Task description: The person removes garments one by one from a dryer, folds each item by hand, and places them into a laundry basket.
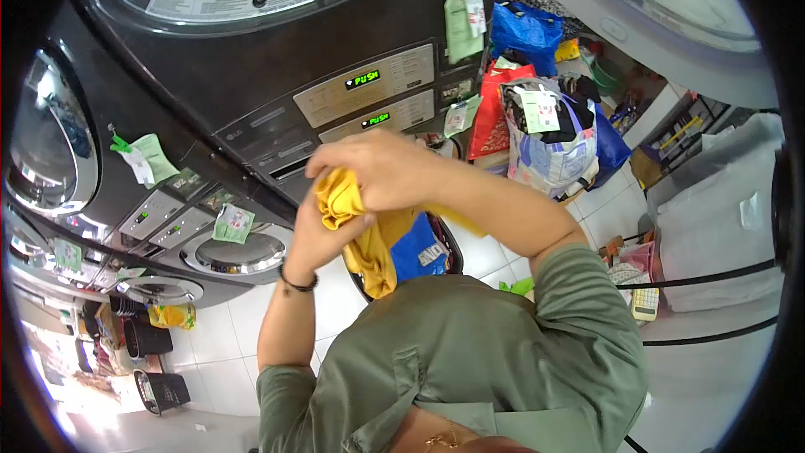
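Note:
A bunched yellow cloth (339, 197) is between my two hands in front of my chest. Its loose part hangs down towards me, and its exact kind is hard to make out. My left hand (317, 235), with a dark bracelet at the wrist, is closed around the lower left side of the bunch. Over the top of it, my right hand (381, 169) grips the cloth with bent fingers. Below the hands stands a dark basket (455, 258), partly hidden by the cloth and my shirt. A blue item with white lettering (417, 250) shows in it.
Dark stacked laundry machines (277, 50) with lit panels stand ahead and left. An open round door (662, 8) juts in at upper right. Full bags, among them a patterned bag (549, 147) and a red bag (495, 113), stand right. A black basket (161, 392) is at lower left.

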Demonstrator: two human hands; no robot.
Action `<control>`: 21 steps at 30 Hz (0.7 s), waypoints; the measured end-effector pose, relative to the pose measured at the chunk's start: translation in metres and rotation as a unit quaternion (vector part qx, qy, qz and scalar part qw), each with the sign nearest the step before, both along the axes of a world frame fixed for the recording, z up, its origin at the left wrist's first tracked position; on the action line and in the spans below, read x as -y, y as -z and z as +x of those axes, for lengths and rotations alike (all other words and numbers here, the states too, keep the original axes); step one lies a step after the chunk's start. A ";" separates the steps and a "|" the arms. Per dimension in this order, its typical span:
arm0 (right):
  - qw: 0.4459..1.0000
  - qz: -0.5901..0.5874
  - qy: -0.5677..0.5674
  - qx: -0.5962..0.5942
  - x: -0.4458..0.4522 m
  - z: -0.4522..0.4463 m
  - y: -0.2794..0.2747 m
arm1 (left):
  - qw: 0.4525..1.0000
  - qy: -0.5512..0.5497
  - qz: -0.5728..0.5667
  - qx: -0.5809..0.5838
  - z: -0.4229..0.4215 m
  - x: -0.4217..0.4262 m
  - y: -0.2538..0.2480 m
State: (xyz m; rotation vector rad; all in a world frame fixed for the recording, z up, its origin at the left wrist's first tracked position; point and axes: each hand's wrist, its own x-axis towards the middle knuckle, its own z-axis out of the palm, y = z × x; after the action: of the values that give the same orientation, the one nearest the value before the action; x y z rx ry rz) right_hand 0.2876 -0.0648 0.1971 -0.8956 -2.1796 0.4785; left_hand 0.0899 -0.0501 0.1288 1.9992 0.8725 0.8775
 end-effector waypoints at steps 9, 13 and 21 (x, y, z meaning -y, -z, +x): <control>0.915 -0.245 0.177 0.266 0.013 0.044 0.108 | 0.986 -0.140 0.035 0.078 -0.068 -0.021 -0.001; 0.977 -0.136 0.140 0.082 0.026 0.119 0.088 | 0.989 -0.039 -0.070 -0.124 -0.137 -0.012 0.000; 0.577 -0.437 -0.103 -0.682 -0.011 0.117 0.136 | 0.743 0.021 -0.472 0.474 -0.093 -0.045 0.112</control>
State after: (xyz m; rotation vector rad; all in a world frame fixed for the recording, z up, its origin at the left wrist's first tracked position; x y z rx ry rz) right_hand 0.4047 -0.0537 0.0608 -0.3328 -0.4541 1.7315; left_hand -0.0031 -0.0050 0.0169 0.5211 0.4621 0.9738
